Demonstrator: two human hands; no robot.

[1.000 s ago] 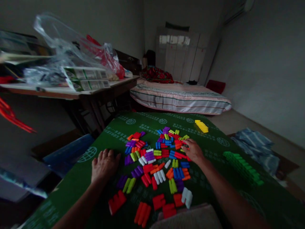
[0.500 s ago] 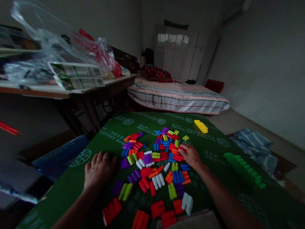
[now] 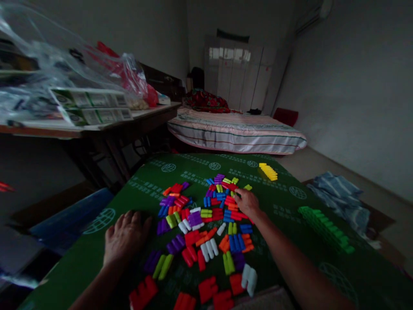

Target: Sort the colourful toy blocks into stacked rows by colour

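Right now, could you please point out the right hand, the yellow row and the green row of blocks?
Right hand (image 3: 248, 203), head view: its back.
Yellow row (image 3: 268, 172), head view: its middle.
Green row (image 3: 327, 228), head view: its middle.

I've got bed (image 3: 237, 135) w/ red blanket (image 3: 209, 102) on it, wardrobe (image 3: 237, 79) behind, AC (image 3: 312, 17) up R, blue cloth (image 3: 338, 196) on R floor, desk (image 3: 146, 113) L w/ boxes (image 3: 93, 107).
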